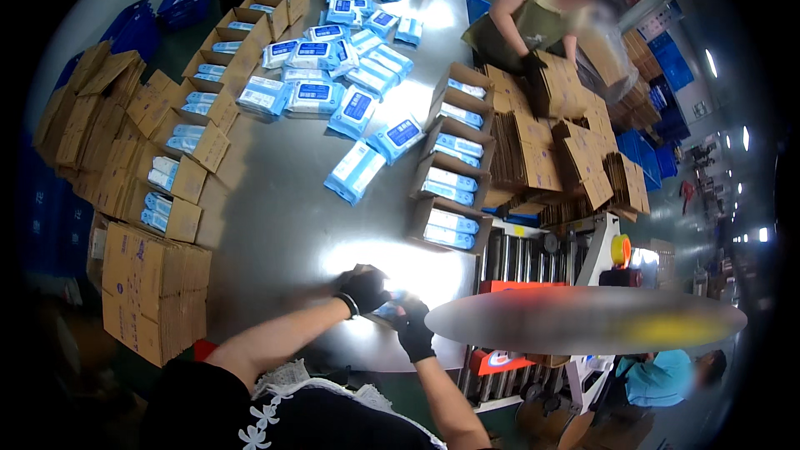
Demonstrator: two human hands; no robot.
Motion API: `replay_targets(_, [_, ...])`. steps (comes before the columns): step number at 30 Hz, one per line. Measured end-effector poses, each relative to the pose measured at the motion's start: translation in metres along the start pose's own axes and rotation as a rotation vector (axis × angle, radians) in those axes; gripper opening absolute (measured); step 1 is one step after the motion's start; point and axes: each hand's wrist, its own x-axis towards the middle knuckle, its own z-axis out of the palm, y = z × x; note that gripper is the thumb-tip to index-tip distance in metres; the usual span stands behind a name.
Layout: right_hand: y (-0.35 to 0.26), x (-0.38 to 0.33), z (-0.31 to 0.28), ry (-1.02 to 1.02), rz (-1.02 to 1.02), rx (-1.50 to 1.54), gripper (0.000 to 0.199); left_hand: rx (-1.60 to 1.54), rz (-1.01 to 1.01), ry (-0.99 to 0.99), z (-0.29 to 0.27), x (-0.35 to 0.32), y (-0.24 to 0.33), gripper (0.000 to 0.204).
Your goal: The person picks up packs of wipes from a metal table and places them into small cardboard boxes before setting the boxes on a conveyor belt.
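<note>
My left hand (364, 290), in a black glove, is curled over the near end of the steel table (292, 200). Close by on its right, my right hand (412, 329) wears a black glove too, its fingers bent inward. A small bluish, blurred thing shows between the two hands; glare and motion hide its kind. Farther up the table lie many blue and white packs of wipes (354, 171), loosely heaped toward the far end. To the right stands a row of open cardboard boxes (417, 221) holding packs on edge.
Along the left edge runs another row of filled open boxes (185, 221), with flattened cardboard stacks (154, 292) nearby. A roller conveyor (521, 258) adjoins on the right. A co-worker (533, 12) handles cardboard at the far right; another person (662, 379) is at lower right.
</note>
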Motion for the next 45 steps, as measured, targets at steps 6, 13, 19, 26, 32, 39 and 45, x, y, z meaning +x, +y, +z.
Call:
replay_targets(6, [-0.03, 0.052, -0.024, -0.004, 0.315, -0.17, 0.032, -0.095, -0.003, 0.182, -0.006, -0.008, -0.057, 0.072])
replay_targets(13, [-0.026, 0.015, -0.065, 0.257, -0.047, 0.08, 0.015, -0.682, -0.053, -0.099, 0.059, -0.011, -0.094, 0.096])
replay_targets(19, [0.161, -0.014, -0.029, 0.77, 0.464, 0.471, 0.015, -0.719, -0.1, -0.091, 0.068, -0.007, -0.044, 0.083])
replay_targets(26, [0.094, -0.018, -0.052, 0.594, 0.397, 0.407, 0.016, -0.661, -0.217, -0.123, 0.061, -0.011, -0.038, 0.082])
replay_targets(32, [0.009, 0.045, -0.064, 0.134, -0.128, 0.0, 0.034, -0.846, -0.118, -0.154, 0.132, 0.014, -0.027, 0.077])
replay_targets(39, [0.061, -0.035, -0.077, 0.078, -0.132, -0.213, 0.06, -0.651, 0.352, -0.253, 0.179, 0.028, -0.043, 0.03])
replay_targets(45, [0.144, -0.05, -0.119, 0.124, -0.106, -0.362, 0.051, -0.063, -0.293, 0.697, 0.045, 0.151, 0.065, 0.048])
